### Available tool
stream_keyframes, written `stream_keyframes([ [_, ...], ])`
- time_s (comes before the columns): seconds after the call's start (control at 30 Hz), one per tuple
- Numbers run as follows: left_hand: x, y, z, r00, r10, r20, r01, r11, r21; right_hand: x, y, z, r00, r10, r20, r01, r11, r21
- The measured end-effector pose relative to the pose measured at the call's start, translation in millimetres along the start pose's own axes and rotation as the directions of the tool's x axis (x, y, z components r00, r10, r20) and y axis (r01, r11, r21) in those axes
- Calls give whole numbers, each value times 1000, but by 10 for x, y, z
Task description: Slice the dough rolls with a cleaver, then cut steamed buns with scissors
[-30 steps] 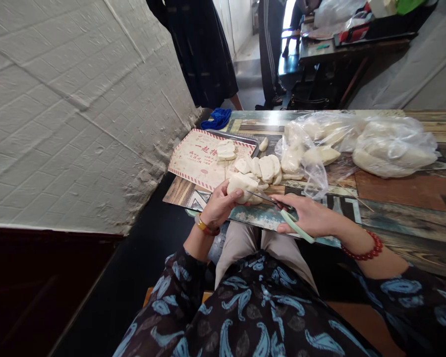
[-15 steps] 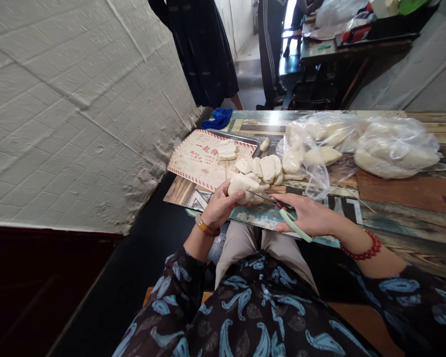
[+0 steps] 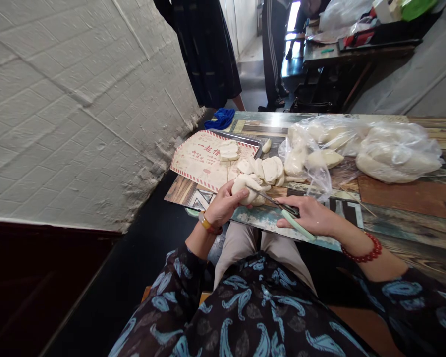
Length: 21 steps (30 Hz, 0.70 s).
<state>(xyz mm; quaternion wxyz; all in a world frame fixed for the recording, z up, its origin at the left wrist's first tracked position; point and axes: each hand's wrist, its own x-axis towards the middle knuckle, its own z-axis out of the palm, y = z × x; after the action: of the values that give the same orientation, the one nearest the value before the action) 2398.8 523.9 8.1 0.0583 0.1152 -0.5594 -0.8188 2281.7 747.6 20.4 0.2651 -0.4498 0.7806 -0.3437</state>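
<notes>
My left hand [image 3: 223, 205] grips a pale, bread-like piece [image 3: 241, 185] above the table's front edge. Around the handles of green-handled scissors [image 3: 296, 224] my right hand [image 3: 309, 215] is closed. The blades point left and meet the piece; how deep they cut is hidden. Just beyond lie several pale slices [image 3: 270, 169] in a pile. More slices [image 3: 228, 150] rest on a printed paper sheet [image 3: 196, 157] over a dark tray.
Clear plastic bags [image 3: 397, 151] of pale pieces lie on the table's right side. A blue cloth [image 3: 220, 119] is at the back left edge. A thin stick [image 3: 364, 206] lies near the bags. Two people stand beyond the table; a textured white wall [image 3: 78, 99] rises at left.
The scissor handles have come closer together and turned slightly in my right hand. The held piece looks rounder and more tilted in my left hand. The whole view has shifted slightly.
</notes>
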Motion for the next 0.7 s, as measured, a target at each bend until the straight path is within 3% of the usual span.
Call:
stream_keyframes([
  [0.33,62,-34,-7,1000,-28,4,28,1000,-13,-28,70,-12,1000,-19,-21,19,1000,20],
  [0.7,65,2,69,998,-4,61,5,1000,-16,18,11,-63,1000,-2,0,2,996,-91],
])
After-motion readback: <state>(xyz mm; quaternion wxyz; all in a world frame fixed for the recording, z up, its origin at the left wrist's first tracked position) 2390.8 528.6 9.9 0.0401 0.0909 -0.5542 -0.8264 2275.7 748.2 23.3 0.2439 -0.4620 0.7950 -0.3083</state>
